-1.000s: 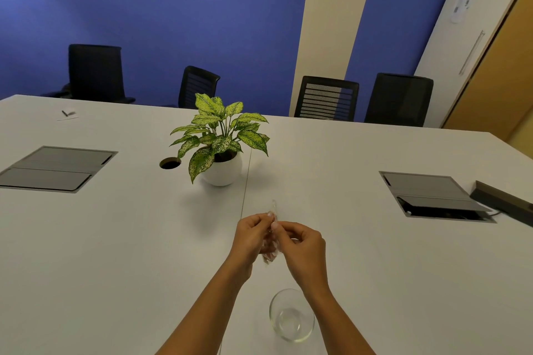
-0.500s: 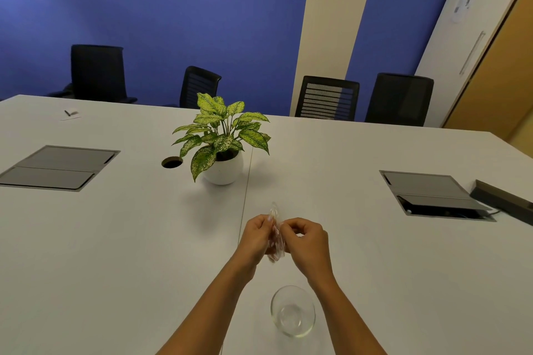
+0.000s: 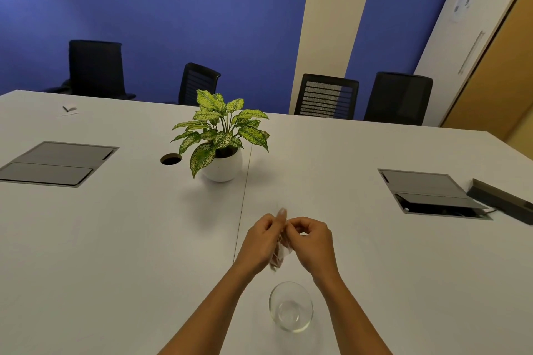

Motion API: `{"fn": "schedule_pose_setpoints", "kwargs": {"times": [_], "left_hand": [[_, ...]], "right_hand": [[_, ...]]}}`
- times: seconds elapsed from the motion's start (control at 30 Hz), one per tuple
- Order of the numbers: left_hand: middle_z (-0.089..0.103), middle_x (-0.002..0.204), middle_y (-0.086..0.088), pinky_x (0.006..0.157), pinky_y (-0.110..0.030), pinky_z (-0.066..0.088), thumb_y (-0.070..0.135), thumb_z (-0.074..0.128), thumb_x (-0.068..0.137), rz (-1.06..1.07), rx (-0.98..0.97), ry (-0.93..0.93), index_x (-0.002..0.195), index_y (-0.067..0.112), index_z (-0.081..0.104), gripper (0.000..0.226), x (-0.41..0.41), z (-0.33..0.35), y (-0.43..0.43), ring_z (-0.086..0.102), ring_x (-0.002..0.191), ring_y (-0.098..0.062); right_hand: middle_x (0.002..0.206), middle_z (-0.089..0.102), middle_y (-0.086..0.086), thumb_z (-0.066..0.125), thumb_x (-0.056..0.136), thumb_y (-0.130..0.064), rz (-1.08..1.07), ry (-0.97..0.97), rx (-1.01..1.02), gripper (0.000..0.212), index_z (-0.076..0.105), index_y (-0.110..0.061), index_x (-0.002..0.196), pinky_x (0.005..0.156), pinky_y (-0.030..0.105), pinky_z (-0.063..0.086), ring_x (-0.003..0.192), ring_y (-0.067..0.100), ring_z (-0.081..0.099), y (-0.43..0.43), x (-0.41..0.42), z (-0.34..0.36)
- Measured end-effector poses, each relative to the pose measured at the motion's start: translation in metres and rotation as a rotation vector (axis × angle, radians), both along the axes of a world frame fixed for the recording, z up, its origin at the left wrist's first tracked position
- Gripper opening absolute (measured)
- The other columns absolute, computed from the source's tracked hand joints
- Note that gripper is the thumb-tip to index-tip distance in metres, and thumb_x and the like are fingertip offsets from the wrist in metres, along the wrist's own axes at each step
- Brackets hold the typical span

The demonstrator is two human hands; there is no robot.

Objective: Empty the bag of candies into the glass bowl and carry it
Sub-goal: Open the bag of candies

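A small clear bag of candies (image 3: 279, 253) hangs between my two hands above the white table. My left hand (image 3: 259, 241) and my right hand (image 3: 311, 242) both pinch its top edge, fingers close together. The bag's lower part shows pale, brownish pieces; most of it is hidden by my fingers. An empty glass bowl (image 3: 290, 306) stands on the table just below and nearer to me than the hands, between my forearms.
A potted plant (image 3: 221, 138) in a white pot stands behind the hands, beside a round cable hole (image 3: 170, 159). Grey floor-box lids (image 3: 54, 164) (image 3: 429, 193) sit left and right. A dark box (image 3: 501, 199) lies far right. Black chairs line the far edge.
My hands have drawn slightly apart at the bag's top and the bag hangs a little lower. The bowl has stayed in place.
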State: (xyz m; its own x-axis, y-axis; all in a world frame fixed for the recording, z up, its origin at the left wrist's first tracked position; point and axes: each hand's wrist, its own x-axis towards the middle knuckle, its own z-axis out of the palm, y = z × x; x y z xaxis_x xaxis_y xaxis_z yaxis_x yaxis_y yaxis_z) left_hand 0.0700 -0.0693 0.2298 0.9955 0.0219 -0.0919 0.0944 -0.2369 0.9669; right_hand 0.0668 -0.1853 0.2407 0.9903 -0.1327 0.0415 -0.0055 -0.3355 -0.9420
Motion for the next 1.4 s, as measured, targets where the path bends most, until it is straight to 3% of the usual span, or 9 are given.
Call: {"fn": "schedule_pose_setpoints", "kwargs": {"times": [0.07,0.27,0.43,0.57,0.63,0.73,1.1,1.3,1.4], "left_hand": [[0.067,0.078,0.001,0.064,-0.022,0.05,0.061,0.041,0.09,0.012,0.08,-0.035,0.085,0.015,0.058,0.05,0.0,-0.002,-0.001,0.066,0.072,-0.015],[0.054,0.064,0.005,0.062,-0.032,0.047,0.038,0.039,0.099,0.006,0.175,-0.142,0.073,0.021,0.048,0.033,0.002,-0.005,0.002,0.051,0.06,-0.013],[0.057,0.065,0.005,0.06,-0.031,0.049,0.039,0.037,0.1,0.037,0.222,-0.178,0.075,0.023,0.051,0.033,-0.001,-0.011,-0.003,0.053,0.059,-0.011],[0.054,0.064,0.009,0.054,-0.02,0.042,0.04,0.033,0.1,0.071,0.291,-0.178,0.071,0.032,0.043,0.032,-0.002,-0.016,-0.006,0.05,0.055,-0.008],[0.054,0.067,0.008,0.054,-0.023,0.04,0.04,0.032,0.1,0.11,0.272,-0.166,0.075,0.027,0.044,0.031,-0.001,-0.019,0.003,0.048,0.056,-0.009],[0.057,0.072,0.007,0.055,-0.027,0.041,0.041,0.031,0.1,0.059,0.398,-0.163,0.082,0.022,0.045,0.03,0.0,-0.025,0.016,0.051,0.06,-0.012],[0.062,0.072,0.009,0.056,-0.028,0.042,0.047,0.032,0.098,-0.038,0.543,-0.149,0.074,0.031,0.044,0.031,0.01,-0.012,0.034,0.062,0.07,-0.018],[0.064,0.067,0.01,0.058,-0.027,0.045,0.056,0.041,0.092,-0.015,0.356,-0.183,0.07,0.031,0.05,0.035,0.013,-0.004,0.028,0.061,0.065,-0.012],[0.06,0.069,0.005,0.057,-0.026,0.046,0.055,0.043,0.092,0.045,0.002,-0.132,0.07,0.025,0.053,0.039,0.014,-0.001,0.028,0.056,0.061,-0.013]], "right_hand": [[0.068,0.074,-0.006,0.066,0.087,-0.029,0.025,0.0,-0.026,0.016,0.076,-0.023,0.076,0.062,0.021,0.057,0.067,0.005,0.07,0.001,-0.001,0.0],[0.071,0.073,-0.005,0.065,0.087,-0.027,-0.007,-0.054,-0.109,0.016,0.075,-0.016,0.079,0.062,0.019,0.055,0.066,0.008,0.069,0.002,-0.005,-0.001],[0.066,0.071,-0.007,0.066,0.085,-0.026,-0.05,-0.082,-0.156,0.014,0.072,-0.018,0.076,0.054,0.011,0.048,0.061,0.004,0.067,0.003,-0.005,0.0],[0.062,0.069,-0.007,0.066,0.085,-0.022,-0.093,-0.1,-0.186,0.014,0.069,-0.018,0.072,0.052,0.012,0.048,0.058,0.005,0.065,0.003,-0.007,-0.004],[0.059,0.067,-0.008,0.066,0.084,-0.017,-0.181,-0.118,-0.201,0.015,0.067,-0.018,0.069,0.048,0.012,0.046,0.055,0.007,0.064,-0.006,-0.006,-0.007],[0.059,0.067,-0.007,0.065,0.083,-0.016,-0.207,-0.088,-0.207,0.014,0.068,-0.018,0.069,0.048,0.017,0.047,0.054,0.011,0.064,-0.02,-0.004,-0.009],[0.061,0.065,-0.015,0.066,0.082,-0.022,-0.165,-0.102,-0.252,0.013,0.066,-0.025,0.069,0.047,0.015,0.044,0.055,0.006,0.064,-0.022,0.003,-0.003],[0.058,0.065,-0.013,0.066,0.081,-0.027,-0.192,-0.147,-0.353,0.013,0.066,-0.028,0.068,0.051,0.024,0.052,0.055,0.007,0.063,-0.022,0.007,0.012],[0.056,0.066,-0.012,0.065,0.08,-0.029,-0.126,-0.134,-0.355,0.015,0.065,-0.029,0.065,0.05,0.022,0.049,0.054,0.005,0.063,-0.02,0.01,0.021]]}}
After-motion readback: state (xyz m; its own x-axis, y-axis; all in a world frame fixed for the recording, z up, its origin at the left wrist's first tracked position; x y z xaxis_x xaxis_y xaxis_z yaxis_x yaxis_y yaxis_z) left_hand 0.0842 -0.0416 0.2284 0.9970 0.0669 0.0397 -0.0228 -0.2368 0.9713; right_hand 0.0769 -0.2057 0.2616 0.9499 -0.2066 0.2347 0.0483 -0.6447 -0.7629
